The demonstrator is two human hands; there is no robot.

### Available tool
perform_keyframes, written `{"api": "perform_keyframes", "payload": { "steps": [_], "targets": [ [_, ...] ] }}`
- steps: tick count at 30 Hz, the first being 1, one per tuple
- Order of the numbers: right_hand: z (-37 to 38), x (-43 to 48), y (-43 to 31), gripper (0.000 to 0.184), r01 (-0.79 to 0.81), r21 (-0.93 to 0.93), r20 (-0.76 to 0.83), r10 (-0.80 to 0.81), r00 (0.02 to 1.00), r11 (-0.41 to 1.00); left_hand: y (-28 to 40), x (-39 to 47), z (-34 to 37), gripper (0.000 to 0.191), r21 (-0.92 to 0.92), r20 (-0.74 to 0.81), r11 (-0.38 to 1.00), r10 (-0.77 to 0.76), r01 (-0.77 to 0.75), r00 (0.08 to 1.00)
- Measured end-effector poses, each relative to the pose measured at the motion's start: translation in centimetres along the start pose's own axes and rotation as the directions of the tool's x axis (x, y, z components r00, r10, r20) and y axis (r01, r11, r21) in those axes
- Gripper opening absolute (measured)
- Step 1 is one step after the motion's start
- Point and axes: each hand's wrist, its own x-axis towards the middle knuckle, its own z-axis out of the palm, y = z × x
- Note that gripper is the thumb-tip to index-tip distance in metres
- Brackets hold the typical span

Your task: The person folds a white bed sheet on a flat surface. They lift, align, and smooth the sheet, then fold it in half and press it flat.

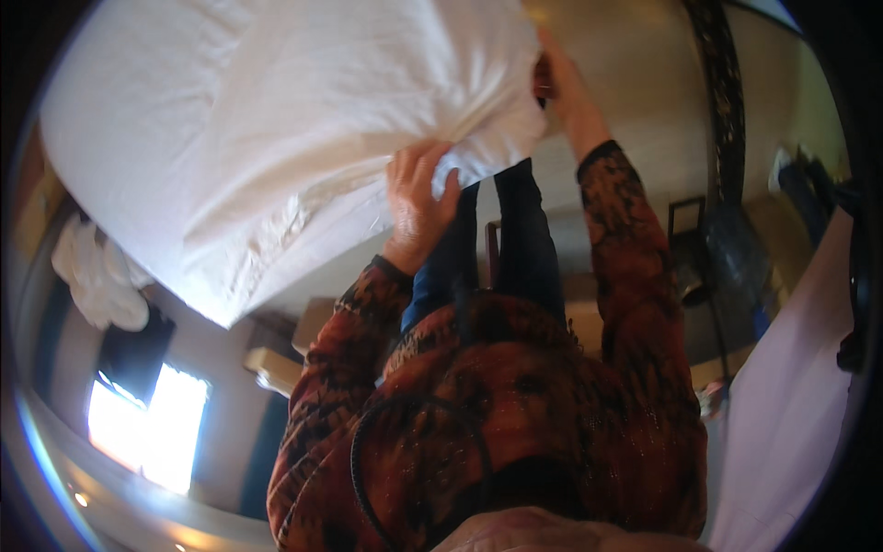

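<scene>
A large white cloth (331, 76) with wrinkles and a gathered, seam-like edge spreads over a broad surface before me. My left hand (417, 203) is at its near edge, fingers bent over the fabric and thumb to the right, with a fold of cloth between them. Further out, my right hand (569, 93) reaches to the cloth's right corner. Its fingertips are partly hidden there. A small dark red thing (543, 77) shows between that hand and the cloth; what it is and whether I hold it cannot be made out.
My legs in blue jeans (524, 221) stand below the cloth's edge. Boxes (272, 369) are at the left, near a bright window (148, 428) and a bundle of white fabric (103, 276). A pale pink cloth surface (786, 407) is at the right. A dark patterned strip (721, 103) runs along the upper right.
</scene>
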Motion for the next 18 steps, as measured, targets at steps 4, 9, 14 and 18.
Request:
{"api": "perform_keyframes", "payload": {
  "steps": [4, 9, 14, 18],
  "targets": [
    [-0.5, 1.1, -0.9, 0.045, -0.021, 0.07, 0.002, 0.021, 1.0, 0.997, -0.3, -3.9, -1.5, 0.019, -0.25, 0.033, 0.914, -0.32, 0.318, 0.947],
    [0.1, 0.1, -1.3, 0.035, -0.056, 0.213, 0.025, 0.052, 0.998, 0.975, -6.3, -9.8, -5.1, 0.017, -0.784, 0.106, 0.163, -0.916, 0.599, 0.387],
    [1.7, -1.6, -2.8, 0.041, -0.069, 0.426, -0.085, 0.116, 0.99, 0.902, -11.8, -11.8, -9.6, 0.044, -0.949, 0.256, -0.212, -0.95, 0.233, 0.181],
    [2.8, -4.1, -4.0, 0.046, -0.111, 0.55, -0.088, 0.189, 0.978, 0.828, -14.1, -10.5, -11.2, 0.046, -0.944, 0.317, -0.295, -0.934, 0.147, 0.164]
  ]
}}
